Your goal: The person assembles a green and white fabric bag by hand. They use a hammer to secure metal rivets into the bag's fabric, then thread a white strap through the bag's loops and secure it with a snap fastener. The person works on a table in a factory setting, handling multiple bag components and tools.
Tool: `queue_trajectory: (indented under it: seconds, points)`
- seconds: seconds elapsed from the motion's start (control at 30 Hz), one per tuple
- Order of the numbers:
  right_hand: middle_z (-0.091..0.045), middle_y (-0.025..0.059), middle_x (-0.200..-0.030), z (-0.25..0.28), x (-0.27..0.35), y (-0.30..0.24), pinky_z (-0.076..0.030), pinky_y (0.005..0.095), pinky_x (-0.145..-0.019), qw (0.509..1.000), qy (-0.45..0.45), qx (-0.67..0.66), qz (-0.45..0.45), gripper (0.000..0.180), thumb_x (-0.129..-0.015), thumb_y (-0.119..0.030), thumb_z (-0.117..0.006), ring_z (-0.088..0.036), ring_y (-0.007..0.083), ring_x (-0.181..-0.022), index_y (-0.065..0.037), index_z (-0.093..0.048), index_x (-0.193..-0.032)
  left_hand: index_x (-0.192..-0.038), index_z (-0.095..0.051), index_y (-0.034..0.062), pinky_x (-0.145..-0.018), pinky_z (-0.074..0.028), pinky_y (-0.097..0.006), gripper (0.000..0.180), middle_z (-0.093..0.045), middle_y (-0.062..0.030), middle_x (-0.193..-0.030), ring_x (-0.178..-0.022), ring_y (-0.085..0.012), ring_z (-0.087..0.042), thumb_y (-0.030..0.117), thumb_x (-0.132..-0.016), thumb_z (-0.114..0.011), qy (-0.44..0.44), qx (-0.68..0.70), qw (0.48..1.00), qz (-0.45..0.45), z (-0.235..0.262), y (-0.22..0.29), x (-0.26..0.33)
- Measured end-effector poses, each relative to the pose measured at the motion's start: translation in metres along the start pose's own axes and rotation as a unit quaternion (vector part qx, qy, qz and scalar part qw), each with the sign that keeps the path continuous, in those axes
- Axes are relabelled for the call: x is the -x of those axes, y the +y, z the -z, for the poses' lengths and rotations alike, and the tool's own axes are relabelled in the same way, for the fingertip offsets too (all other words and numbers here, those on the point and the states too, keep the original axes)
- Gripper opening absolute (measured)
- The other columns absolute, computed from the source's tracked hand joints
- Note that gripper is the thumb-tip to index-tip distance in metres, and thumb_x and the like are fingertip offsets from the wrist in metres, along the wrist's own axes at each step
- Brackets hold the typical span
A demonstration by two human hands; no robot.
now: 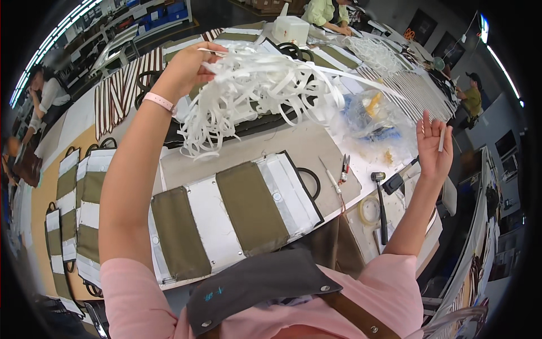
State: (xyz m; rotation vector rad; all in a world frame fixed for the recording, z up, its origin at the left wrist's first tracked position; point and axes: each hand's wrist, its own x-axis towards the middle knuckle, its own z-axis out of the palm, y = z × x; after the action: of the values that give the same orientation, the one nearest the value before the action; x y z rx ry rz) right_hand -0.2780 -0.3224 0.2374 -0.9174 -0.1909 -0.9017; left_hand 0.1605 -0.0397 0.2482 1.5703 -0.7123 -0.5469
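While the left hand (189, 65) is raised in the upper left-centre of the frame, its fingers are closed on a big tangled bundle of white strips (254, 93) that spills down and to the right over the surface (293, 141). One long strip (361, 79) stretches out from the bundle toward the right. The right hand (433, 148) is lifted at the right of the frame, well apart from the left, palm up with the fingers loosely spread; a short white strip piece (442, 138) is pinched between two of its fingers. A pink wristband (159, 101) circles the left wrist. Below the bundle, at the centre of the frame, lies a flat bag panel (231, 217) in olive and white stripes with a black loop handle (310, 181) at its right end. To the right of it on the surface rest a small pair of snips (344, 168), a hammer (381, 206) and a roll of clear tape (370, 210). A crumpled clear plastic bag (375, 121) with blue and yellow contents sits just under the right hand. More striped panels (73, 214) lie stacked at the left edge. A white box (291, 29) stands at the top centre, near another person in a green top (324, 11).
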Motion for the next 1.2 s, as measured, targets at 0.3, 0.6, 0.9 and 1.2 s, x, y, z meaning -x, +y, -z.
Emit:
queue_trajectory:
  seconds: [0.3,0.6,0.9,1.2]
  points:
    - [-0.057,0.0169,-0.133,-0.075,-0.006,0.123,-0.044,0.0417,-0.101,0.909,-0.16,0.379,-0.074,0.059,-0.093,-0.028,-0.064,-0.053,0.0276,-0.125,-0.006,-0.045,-0.144,-0.114,-0.064,0.0014,-0.071,-0.052,-0.027,0.038,-0.069,-0.0083,-0.1,-0.078,-0.0107,-0.063,0.028,-0.099,-0.042,-0.17,0.052,0.984,0.003,-0.05,0.035,0.04]
    - [-0.063,0.0002,-0.073,-0.127,-0.008,0.155,-0.043,0.0274,-0.061,0.814,-0.154,0.549,-0.108,0.019,-0.085,-0.015,-0.074,-0.057,0.0107,-0.067,0.0,-0.068,-0.095,-0.085,-0.07,0.0041,-0.057,-0.027,-0.023,0.067,-0.038,0.0068,-0.063,-0.059,-0.0067,-0.031,0.057,-0.103,-0.032,-0.044,-0.109,0.985,-0.128,-0.075,0.046,0.081]
    - [-0.058,-0.0036,-0.07,-0.08,-0.019,0.126,-0.037,0.0135,-0.046,0.972,0.01,0.153,-0.175,0.012,-0.094,-0.014,-0.065,-0.045,0.0003,-0.054,-0.006,-0.063,-0.102,-0.12,-0.056,0.0026,-0.084,-0.047,-0.028,0.033,-0.059,-0.0058,-0.109,-0.101,-0.0125,-0.056,0.018,-0.093,-0.067,-0.021,0.099,0.98,-0.173,-0.027,0.017,0.074]
    - [-0.062,0.0059,-0.083,-0.083,-0.031,0.115,-0.053,0.0377,-0.082,0.988,-0.037,-0.091,-0.123,0.015,-0.102,-0.019,-0.052,-0.066,0.0249,-0.083,-0.012,-0.055,-0.115,-0.132,-0.056,0.0224,-0.11,-0.023,-0.071,0.051,-0.044,-0.0111,-0.141,-0.14,-0.0435,-0.029,0.009,-0.084,-0.06,-0.073,-0.558,0.648,-0.513,-0.105,-0.132,0.137]
